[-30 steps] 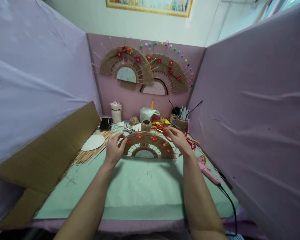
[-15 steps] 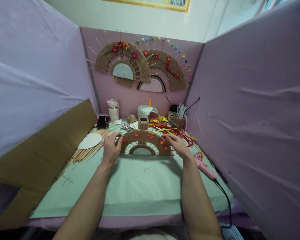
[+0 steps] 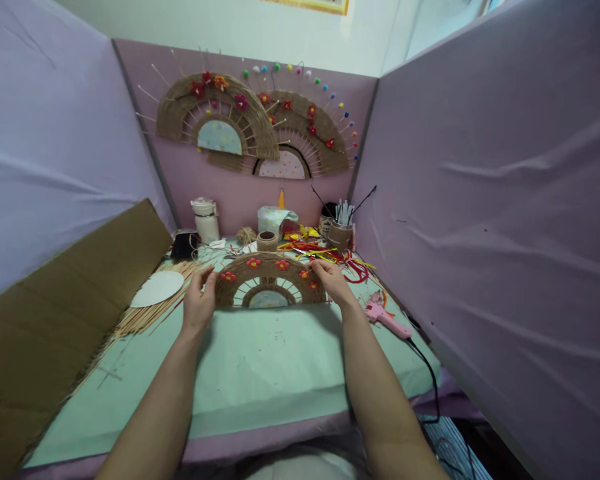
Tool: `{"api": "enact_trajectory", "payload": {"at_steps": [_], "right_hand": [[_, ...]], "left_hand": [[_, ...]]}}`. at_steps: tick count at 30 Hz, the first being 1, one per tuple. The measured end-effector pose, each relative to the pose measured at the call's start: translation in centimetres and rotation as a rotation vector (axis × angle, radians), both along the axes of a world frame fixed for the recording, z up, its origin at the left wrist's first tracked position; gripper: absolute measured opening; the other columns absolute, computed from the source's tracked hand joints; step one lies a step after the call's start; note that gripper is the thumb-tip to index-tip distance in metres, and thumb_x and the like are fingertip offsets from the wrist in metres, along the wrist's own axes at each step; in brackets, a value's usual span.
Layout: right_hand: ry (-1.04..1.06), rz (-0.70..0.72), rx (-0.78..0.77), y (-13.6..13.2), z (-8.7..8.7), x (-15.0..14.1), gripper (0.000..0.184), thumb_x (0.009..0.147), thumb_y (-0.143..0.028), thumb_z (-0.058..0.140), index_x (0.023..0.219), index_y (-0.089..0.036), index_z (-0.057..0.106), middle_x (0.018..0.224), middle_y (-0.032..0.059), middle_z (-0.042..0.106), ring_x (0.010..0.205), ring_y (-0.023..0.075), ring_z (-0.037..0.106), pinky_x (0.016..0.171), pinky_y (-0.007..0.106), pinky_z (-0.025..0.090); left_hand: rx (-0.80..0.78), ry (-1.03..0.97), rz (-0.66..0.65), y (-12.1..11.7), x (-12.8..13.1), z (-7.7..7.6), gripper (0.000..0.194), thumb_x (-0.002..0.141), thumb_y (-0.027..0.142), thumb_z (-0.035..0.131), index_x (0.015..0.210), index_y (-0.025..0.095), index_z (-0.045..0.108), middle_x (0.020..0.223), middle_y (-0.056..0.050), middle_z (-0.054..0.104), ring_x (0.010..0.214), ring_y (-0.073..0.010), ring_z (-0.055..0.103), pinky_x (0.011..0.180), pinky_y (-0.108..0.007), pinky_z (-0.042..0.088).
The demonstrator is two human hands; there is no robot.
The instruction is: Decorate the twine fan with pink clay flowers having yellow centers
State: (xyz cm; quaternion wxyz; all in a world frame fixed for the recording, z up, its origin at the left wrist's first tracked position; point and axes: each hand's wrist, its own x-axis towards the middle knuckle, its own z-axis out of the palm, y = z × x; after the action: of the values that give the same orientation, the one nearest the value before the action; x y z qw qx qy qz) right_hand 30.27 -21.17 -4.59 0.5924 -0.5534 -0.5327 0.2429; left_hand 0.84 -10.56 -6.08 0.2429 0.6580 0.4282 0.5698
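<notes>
Upright on the table stands a half-round twine fan (image 3: 267, 265), brown with red and yellow flowers along its arch and a pale blue patterned half-disc at its base. My left hand (image 3: 199, 301) grips its left end, thumb in front and the fingers partly hidden behind the rim. On the upper right rim, my right hand (image 3: 331, 279) pinches the edge near a flower. Just behind the fan is a brown cardboard-coloured roll (image 3: 267, 241).
A pink glue gun (image 3: 387, 320) with a black cord lies at the right. Thin sticks (image 3: 147, 313) and a white oval card (image 3: 157, 289) lie at the left beside a cardboard sheet (image 3: 75, 280). Red and yellow strips (image 3: 357, 269) litter the back right. Two decorated fans (image 3: 220, 100) hang behind.
My right hand has come down from beyond the fan's right side onto its rim. My left hand has settled on the left end. The view has turned to the right.
</notes>
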Motion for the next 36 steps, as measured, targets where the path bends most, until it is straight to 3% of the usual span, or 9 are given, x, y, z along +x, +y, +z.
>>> {"api": "enact_trajectory", "payload": {"at_steps": [7,13,25,36], "right_hand": [[-0.016,-0.039,0.073,0.6,-0.2,-0.2,0.042,0.083,-0.056,0.051,0.08,-0.021,0.073,0.084,0.0024,0.072,0.082,0.0204,0.063,0.076,0.03,0.048],[-0.024,-0.069,0.092,0.7,-0.3,-0.3,0.039,0.084,-0.053,0.05,0.081,-0.021,0.072,0.083,0.0021,0.071,0.082,0.0208,0.063,0.077,0.03,0.047],[-0.016,-0.123,0.113,0.9,-0.3,-0.4,0.042,0.085,-0.055,0.049,0.078,-0.021,0.071,0.083,0.0035,0.071,0.083,0.0212,0.063,0.077,0.031,0.047],[0.052,-0.236,0.184,1.4,-0.6,0.0,0.049,0.087,-0.061,0.045,0.091,-0.019,0.069,0.091,0.0081,0.071,0.089,0.0229,0.063,0.083,0.034,0.048]], "left_hand": [[0.027,-0.055,0.077,0.5,-0.2,-0.1,0.025,0.081,0.038,0.053,0.09,0.018,0.066,0.089,-0.005,0.068,0.089,-0.0215,0.062,0.091,-0.038,0.047],[0.051,-0.066,0.09,0.4,0.0,0.0,0.024,0.082,0.036,0.052,0.09,0.018,0.066,0.082,-0.004,0.067,0.085,-0.0206,0.062,0.089,-0.038,0.047],[0.039,-0.073,0.082,0.9,0.0,-0.5,0.027,0.083,0.037,0.05,0.095,0.017,0.065,0.086,-0.005,0.066,0.084,-0.0202,0.063,0.09,-0.038,0.048],[0.065,-0.034,0.113,0.5,0.0,-0.4,0.028,0.086,0.038,0.05,0.1,0.017,0.063,0.095,-0.007,0.068,0.094,-0.022,0.063,0.093,-0.039,0.047]]}}
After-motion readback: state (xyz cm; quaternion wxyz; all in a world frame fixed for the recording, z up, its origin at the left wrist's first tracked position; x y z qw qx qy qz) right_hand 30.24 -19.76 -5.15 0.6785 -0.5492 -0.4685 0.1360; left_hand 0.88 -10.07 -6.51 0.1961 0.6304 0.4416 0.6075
